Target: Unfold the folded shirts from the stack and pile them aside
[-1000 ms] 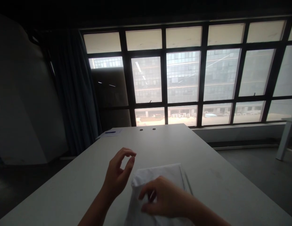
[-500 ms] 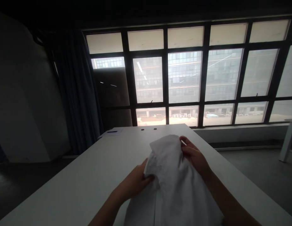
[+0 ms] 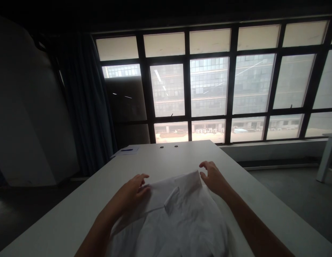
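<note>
A white cloth garment [image 3: 184, 217], like a shirt with a collar-like flap, lies spread and creased toward me on the table. My left hand [image 3: 132, 191] is at its upper left corner, fingers and thumb apart, touching the cloth edge. Just beside the upper right corner, my right hand [image 3: 212, 178] is held with curved, parted fingers and nothing between them. The garment's near end runs out of view at the bottom.
The white table [image 3: 166, 160] stretches away toward the windows. On its far left corner lie papers [image 3: 131, 151] with a pen [image 3: 126, 150]. Two round cable holes are at the far edge. A blue curtain [image 3: 87, 107] hangs at left; another table [image 3: 326, 157] stands at right.
The bunched, raised garment has come down and is spread wider and flatter. My hands have moved apart, the left one leftward, and their fingers have loosened from the cloth.
</note>
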`<state>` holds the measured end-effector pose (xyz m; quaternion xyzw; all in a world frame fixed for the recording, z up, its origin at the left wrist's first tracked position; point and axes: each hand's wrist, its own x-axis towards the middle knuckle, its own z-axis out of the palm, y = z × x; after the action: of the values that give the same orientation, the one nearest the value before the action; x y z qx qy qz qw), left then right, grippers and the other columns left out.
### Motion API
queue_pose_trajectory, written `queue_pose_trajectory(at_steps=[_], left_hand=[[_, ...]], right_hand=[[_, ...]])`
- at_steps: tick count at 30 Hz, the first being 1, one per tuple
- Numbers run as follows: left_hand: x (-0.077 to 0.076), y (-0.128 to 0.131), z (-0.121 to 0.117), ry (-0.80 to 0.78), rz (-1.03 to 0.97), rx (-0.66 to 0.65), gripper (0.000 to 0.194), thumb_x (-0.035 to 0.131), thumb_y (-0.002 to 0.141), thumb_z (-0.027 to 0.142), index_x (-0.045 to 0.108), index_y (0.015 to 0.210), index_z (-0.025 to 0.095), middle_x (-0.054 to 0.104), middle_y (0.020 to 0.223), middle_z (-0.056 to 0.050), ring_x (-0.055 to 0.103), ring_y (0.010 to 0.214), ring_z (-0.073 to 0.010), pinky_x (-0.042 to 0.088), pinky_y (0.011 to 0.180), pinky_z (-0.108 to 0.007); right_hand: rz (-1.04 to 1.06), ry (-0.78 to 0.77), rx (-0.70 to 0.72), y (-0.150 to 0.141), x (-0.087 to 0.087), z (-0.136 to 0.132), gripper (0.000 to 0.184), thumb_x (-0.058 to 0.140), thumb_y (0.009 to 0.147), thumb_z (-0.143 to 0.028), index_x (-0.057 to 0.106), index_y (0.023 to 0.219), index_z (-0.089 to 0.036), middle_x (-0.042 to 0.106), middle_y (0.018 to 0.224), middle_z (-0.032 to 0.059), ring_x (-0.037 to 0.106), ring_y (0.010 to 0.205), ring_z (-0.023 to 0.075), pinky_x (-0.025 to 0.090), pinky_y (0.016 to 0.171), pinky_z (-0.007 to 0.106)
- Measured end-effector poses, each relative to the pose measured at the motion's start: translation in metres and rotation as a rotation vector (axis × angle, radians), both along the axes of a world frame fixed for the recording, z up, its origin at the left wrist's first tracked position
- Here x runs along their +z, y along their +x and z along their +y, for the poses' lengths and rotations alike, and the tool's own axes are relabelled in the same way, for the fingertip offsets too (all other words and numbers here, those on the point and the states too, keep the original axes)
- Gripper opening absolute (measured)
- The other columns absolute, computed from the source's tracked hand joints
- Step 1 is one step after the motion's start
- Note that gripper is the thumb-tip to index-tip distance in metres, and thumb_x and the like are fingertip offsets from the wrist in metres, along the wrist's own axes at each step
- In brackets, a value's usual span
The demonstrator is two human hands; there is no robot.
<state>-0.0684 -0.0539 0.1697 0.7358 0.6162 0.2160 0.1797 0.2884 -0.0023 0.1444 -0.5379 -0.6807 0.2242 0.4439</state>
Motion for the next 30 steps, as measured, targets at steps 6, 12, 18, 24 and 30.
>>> queue_pose_trajectory(at_steps=[6,12,18,24,30], left_hand=[[-0.016,0.010,-0.009,-0.218,0.103,-0.172,0.066,0.069,0.079,0.052,0.053,0.140,0.030,0.059,0.137,-0.006,0.057,0.121,-0.0287,0.047,0.099,-0.038],[-0.033,0.039,-0.009,-0.234,0.217,-0.257,0.076,0.075,0.068,0.034,0.054,0.140,0.029,0.056,0.138,-0.006,0.054,0.123,-0.0284,0.041,0.106,-0.037],[-0.048,0.043,0.000,-0.188,0.305,-0.192,0.081,0.074,0.069,0.033,0.048,0.145,0.027,0.053,0.140,-0.008,0.051,0.125,-0.0309,0.041,0.106,-0.039],[-0.054,0.033,0.015,-0.068,0.387,-0.194,0.037,0.058,0.088,0.030,0.061,0.125,0.031,0.064,0.122,-0.002,0.062,0.106,-0.0225,0.046,0.091,-0.031],[-0.056,0.045,0.021,0.089,0.429,-0.058,0.031,0.044,0.088,0.013,0.059,0.113,0.023,0.066,0.111,-0.008,0.063,0.097,-0.0237,0.045,0.086,-0.034]], right_hand=[[-0.556,-0.045,0.487,-0.053,-0.017,-0.054,0.049,0.064,0.082,-0.058,0.062,0.119,-0.025,0.064,0.111,0.0068,0.061,0.095,0.0226,0.046,0.085,0.034],[-0.855,0.089,0.497,-0.097,-0.051,-0.077,0.052,0.071,0.068,-0.039,0.065,0.113,-0.013,0.064,0.116,0.0183,0.059,0.106,0.0359,0.047,0.090,0.047],[-0.592,0.046,0.630,-0.061,-0.022,-0.051,0.031,0.055,0.074,-0.018,0.070,0.100,-0.020,0.071,0.098,0.0062,0.064,0.090,0.0198,0.046,0.082,0.028],[0.086,-0.051,0.396,0.013,0.017,-0.007,0.022,0.061,0.081,-0.034,0.064,0.095,-0.017,0.068,0.088,0.0044,0.061,0.078,0.0170,0.047,0.069,0.026],[0.630,-0.130,-0.015,0.096,0.008,0.036,0.034,0.072,0.064,-0.034,0.062,0.091,-0.017,0.063,0.070,-0.0012,0.054,0.057,0.0122,0.040,0.051,0.022]])
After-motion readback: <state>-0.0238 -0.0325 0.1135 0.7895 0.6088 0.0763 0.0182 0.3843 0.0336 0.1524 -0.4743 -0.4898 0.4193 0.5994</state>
